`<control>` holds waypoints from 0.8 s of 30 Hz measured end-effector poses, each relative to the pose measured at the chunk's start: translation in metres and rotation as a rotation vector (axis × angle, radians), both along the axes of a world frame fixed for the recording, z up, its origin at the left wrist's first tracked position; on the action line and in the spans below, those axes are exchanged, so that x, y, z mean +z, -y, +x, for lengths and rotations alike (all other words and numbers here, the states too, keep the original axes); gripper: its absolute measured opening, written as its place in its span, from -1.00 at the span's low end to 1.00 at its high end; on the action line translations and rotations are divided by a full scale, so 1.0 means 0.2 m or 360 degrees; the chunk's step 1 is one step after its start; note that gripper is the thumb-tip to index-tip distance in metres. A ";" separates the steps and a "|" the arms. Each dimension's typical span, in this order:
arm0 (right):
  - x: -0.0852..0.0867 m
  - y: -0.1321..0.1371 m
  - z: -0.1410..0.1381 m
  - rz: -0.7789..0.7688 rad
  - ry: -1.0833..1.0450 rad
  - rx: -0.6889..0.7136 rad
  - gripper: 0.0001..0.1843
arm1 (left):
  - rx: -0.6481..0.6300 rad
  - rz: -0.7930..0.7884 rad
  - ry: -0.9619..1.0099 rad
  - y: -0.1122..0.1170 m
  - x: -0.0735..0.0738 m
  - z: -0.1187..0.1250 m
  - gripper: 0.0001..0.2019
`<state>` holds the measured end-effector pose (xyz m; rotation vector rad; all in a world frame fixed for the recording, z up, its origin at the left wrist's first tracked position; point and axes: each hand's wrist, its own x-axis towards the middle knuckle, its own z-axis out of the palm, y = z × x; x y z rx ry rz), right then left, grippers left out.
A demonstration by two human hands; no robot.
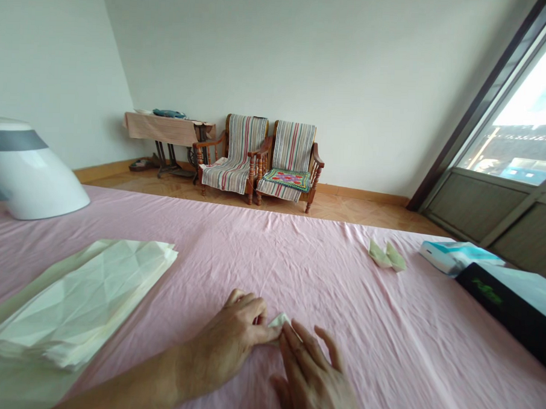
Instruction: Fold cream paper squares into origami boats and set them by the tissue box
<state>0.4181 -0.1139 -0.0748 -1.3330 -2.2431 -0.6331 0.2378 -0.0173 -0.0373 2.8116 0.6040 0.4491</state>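
Note:
A small piece of folded pale paper lies on the pink tablecloth in front of me, mostly covered by my fingers. My left hand has its fingers curled, with thumb and forefinger pressed on the paper's left part. From the right, my right hand reaches in with fingers stretched out, the fingertips touching the paper's right edge and the outer finger spread away. To the left is a stack of creased pale paper sheets. A folded paper shape with two points stands farther off at the right.
A white and grey jug stands at the left of the pink tablecloth. On the right are a blue and white packet and a black box. Two wooden armchairs and a covered side table stand beyond.

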 end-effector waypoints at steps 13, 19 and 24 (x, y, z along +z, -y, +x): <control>-0.02 0.03 0.06 0.0024 0.0283 -0.0204 -0.64 | -0.0058 0.0350 -0.0218 0.01 0.05 -0.03 -0.83; -0.05 0.03 0.08 -0.0009 0.0295 -0.0236 -0.66 | -0.0102 0.0348 -0.0323 0.03 0.09 -0.05 -0.82; 0.01 0.04 0.08 0.0039 0.0164 -0.0302 -0.76 | -0.0136 0.0309 -0.0379 0.04 0.09 -0.07 -0.85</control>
